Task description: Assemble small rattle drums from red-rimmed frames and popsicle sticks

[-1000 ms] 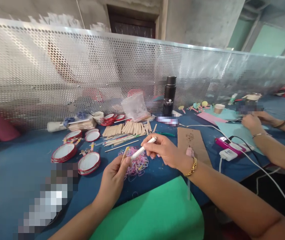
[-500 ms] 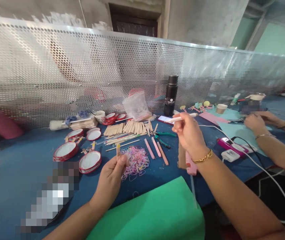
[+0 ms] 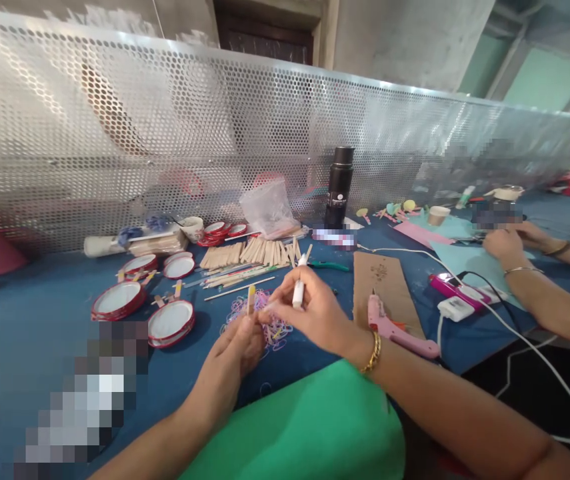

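My left hand point(image 3: 232, 350) is closed on a small wooden craft stick point(image 3: 251, 300) with a yellow upper part, held upright. Close beside it, my right hand point(image 3: 325, 310) grips a white marker pen point(image 3: 299, 292) between its fingers. That hand's fingertips reach to the left fingers, and whether they touch the stick is hard to make out. Under both hands lies a heap of pink and purple rubber bands point(image 3: 278, 339). Behind them are many loose craft sticks point(image 3: 259, 252) and several long thin sticks point(image 3: 237, 277).
Red-rimmed white lids point(image 3: 117, 299) lie at left. A pink glue gun point(image 3: 389, 327) rests on cardboard point(image 3: 367, 270), beside a white cable. Green sheet material point(image 3: 305, 420) covers the near edge. A black bottle point(image 3: 339, 187) stands behind. A co-worker's hands point(image 3: 505, 247) are at right.
My right hand has come left and down with the marker pen, next to my left hand, uncovering the glue gun and cardboard. The pen has turned more upright. My left hand keeps the stick.
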A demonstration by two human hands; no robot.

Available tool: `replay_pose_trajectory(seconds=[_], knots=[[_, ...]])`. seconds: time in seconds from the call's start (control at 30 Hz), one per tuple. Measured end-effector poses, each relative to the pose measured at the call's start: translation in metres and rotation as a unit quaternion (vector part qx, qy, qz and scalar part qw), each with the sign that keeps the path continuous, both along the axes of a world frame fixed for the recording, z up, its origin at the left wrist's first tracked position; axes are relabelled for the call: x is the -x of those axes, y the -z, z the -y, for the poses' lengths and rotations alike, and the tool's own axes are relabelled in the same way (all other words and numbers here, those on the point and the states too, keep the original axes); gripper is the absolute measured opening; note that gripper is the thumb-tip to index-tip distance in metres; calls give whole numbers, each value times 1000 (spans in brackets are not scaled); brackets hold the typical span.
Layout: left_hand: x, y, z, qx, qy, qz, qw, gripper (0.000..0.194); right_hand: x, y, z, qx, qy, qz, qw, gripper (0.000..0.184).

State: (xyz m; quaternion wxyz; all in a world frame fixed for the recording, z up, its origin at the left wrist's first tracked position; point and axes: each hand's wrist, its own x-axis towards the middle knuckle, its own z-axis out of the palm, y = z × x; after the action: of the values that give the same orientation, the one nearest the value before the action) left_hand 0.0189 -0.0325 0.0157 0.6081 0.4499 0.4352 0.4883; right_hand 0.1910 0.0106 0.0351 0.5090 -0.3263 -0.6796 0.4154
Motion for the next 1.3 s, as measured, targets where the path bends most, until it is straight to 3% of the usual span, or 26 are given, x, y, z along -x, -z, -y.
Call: replay_pose_trajectory(seconds=[0.1, 0.2, 0.43, 0.57, 0.8, 0.9, 1.0, 1.07, 1.17, 1.3], knots=[[-1, -5, 1, 33, 9, 83, 996, 26, -13, 8, -21, -38, 107, 105, 988, 18], [-2, -9, 0, 64, 33, 138, 988, 17, -17, 18, -36, -66, 140, 189, 970, 16], [-2, -6, -1, 107, 71, 152, 980, 10, -8, 15, -34, -78, 154, 153, 973, 22], [-3, -2, 1, 78, 96, 107, 987, 11, -1, 11, -25, 18, 52, 26, 998, 26], [-8, 2, 6, 25, 162, -10, 986, 26, 7, 7, -13, 73, -31, -88, 993, 29], [-7, 2, 7, -48, 168, -124, 977, 30, 5, 4, -10, 88, -43, -95, 991, 32], [-4, 2, 7, -155, 153, -262, 940, 28, 1, 6, -9, 84, -57, -78, 992, 32], [-3, 2, 6, -173, 152, -301, 926, 29, -1, 9, -10, 55, -54, -46, 996, 30], [-3, 3, 3, -117, 152, -279, 941, 32, -6, 9, -8, -42, 2, 35, 998, 19], [-1, 5, -3, -86, 107, -239, 961, 34, -13, 4, 1, -225, 46, 191, 954, 9]])
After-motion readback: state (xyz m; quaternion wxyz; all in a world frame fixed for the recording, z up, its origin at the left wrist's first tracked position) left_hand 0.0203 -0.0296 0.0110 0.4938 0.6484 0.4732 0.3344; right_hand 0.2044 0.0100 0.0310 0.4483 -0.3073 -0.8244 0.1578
